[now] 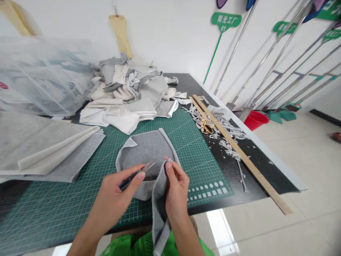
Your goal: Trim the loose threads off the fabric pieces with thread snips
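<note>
Now the snips (137,174) sit just left of the right fingers (168,164) pinching grey fabric (145,151).

Black table (266,177), green cutting mat (186,149), fabric pile (128,92), wooden ruler (239,153)

Your one head camera looks forward and down from just above the green cutting mat (80,202), close over its near edge, facing the white wall beyond it
</note>
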Action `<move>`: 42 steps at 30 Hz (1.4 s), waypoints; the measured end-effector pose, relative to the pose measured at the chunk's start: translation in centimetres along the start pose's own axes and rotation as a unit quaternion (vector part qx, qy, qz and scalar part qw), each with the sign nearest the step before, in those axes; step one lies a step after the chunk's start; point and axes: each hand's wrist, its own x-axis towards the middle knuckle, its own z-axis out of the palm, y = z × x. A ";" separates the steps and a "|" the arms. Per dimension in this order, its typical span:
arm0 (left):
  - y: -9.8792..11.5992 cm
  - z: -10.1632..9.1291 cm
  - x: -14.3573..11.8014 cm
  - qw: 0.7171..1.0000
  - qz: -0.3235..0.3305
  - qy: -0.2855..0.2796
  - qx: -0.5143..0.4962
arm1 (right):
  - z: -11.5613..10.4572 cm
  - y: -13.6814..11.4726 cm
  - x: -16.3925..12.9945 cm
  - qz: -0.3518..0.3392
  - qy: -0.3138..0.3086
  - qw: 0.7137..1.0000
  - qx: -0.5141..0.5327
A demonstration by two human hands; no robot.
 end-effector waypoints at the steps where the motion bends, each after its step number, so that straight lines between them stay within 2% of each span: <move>1: -0.3 -0.2 -0.5 1.000 0.004 0.014 -0.002 | -0.1 0.1 -0.1 -0.017 -0.012 1.000 -0.021; 5: -1.1 -1.0 -2.1 0.998 0.022 0.056 -0.028 | -0.3 0.2 -0.6 -0.070 -0.086 0.990 -0.087; 11: -1.5 -1.7 -3.6 0.991 0.101 0.061 -0.055 | -0.1 -0.5 -1.2 -0.138 -0.207 0.963 -0.101; 18: -1.3 -1.3 -3.4 0.980 0.188 0.071 -0.014 | 0.1 -1.2 -1.7 -0.142 -0.299 0.935 -0.129; 21: -1.1 -1.1 -3.4 0.976 0.206 0.069 -0.001 | 0.1 -1.4 -1.8 -0.141 -0.310 0.931 -0.134; 42: -0.1 -0.8 -3.5 0.974 0.215 0.070 0.029 | -0.1 -1.6 -1.9 -0.139 -0.284 0.941 -0.119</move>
